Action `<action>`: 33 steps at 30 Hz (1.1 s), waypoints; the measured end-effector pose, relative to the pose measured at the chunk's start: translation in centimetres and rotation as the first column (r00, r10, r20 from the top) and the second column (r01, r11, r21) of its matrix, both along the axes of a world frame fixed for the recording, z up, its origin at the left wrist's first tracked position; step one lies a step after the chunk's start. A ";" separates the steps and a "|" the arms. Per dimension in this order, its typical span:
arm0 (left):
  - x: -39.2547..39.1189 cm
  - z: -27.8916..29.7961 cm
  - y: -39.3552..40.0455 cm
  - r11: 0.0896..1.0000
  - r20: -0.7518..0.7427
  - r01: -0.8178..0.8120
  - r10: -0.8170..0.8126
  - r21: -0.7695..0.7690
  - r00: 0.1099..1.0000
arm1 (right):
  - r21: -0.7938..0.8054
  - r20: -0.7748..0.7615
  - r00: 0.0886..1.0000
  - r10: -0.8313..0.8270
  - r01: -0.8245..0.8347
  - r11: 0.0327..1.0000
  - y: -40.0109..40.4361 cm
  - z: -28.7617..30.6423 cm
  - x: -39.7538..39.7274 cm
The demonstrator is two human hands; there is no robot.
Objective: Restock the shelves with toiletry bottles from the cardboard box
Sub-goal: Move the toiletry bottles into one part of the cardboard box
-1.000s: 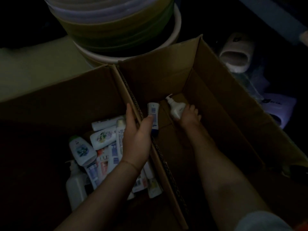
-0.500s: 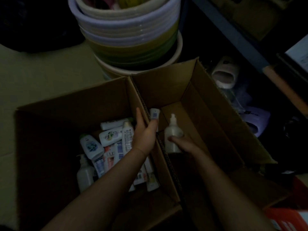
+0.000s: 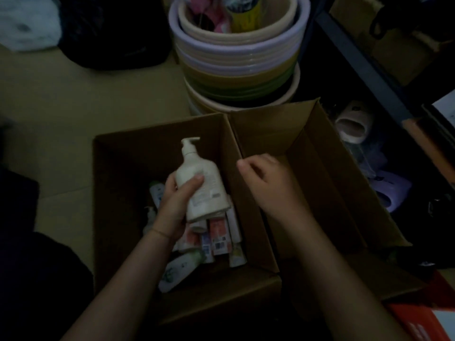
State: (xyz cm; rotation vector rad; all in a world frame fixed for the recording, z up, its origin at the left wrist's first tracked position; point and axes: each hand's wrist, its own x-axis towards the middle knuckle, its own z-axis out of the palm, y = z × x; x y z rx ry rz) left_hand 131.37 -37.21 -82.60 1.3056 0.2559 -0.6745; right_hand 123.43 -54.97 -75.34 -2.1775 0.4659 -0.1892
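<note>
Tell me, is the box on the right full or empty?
Empty, as far as shows: the right cardboard box shows only bare brown walls and floor, while the left cardboard box holds toiletry bottles.

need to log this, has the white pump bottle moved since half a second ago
Yes. The white pump bottle went from the right-hand box across the cardboard divider; the left hand now holds it over the left box.

Two bare forearms reach up from the bottom edge of the frame; no sleeves cover them up to that edge; the left hand (image 3: 176,207) has a thin band (image 3: 160,233) round its wrist; the right hand (image 3: 264,178) wears nothing.
</note>
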 end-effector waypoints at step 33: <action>3.2 -6.1 -11.0 0.926 0.077 0.347 -0.361 0.146 0.930 | 0.158 -0.525 0.851 -0.020 0.120 0.980 -8.6 -26.1 8.8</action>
